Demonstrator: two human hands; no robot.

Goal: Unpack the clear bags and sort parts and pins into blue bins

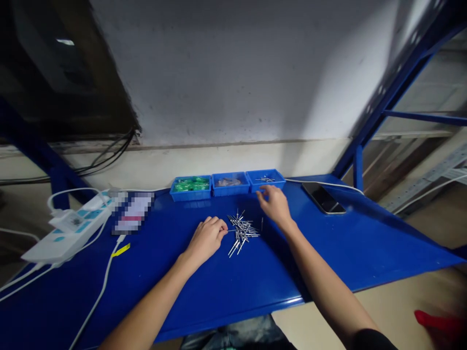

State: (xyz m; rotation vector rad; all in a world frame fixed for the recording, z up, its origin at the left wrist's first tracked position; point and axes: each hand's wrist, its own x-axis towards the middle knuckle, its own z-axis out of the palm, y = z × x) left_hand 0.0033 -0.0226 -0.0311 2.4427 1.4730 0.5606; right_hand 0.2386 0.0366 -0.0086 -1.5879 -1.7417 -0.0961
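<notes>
A loose pile of silver blind rivets (pixel 241 231) lies on the blue table in front of me. My left hand (pixel 207 238) is closed at the pile's left side, its thumb and forefinger pinching the thin stem of one rivet. My right hand (pixel 274 203) is raised just in front of the right-hand blue bin (pixel 267 185), its thumb and forefinger slightly apart and nothing visible between them. Inside that bin lie a few rivets (pixel 265 179). One single rivet (pixel 261 223) is apart from the pile, on its right, below my right hand.
Left of that bin are a blue bin (pixel 230 191) with small brownish parts and another (pixel 191 196) with green packets. A black phone (pixel 323 198) lies right. On the left are a white power strip (pixel 73 233), cables and a pixelated phone-like device (pixel 133 213). Blue frame posts flank the table.
</notes>
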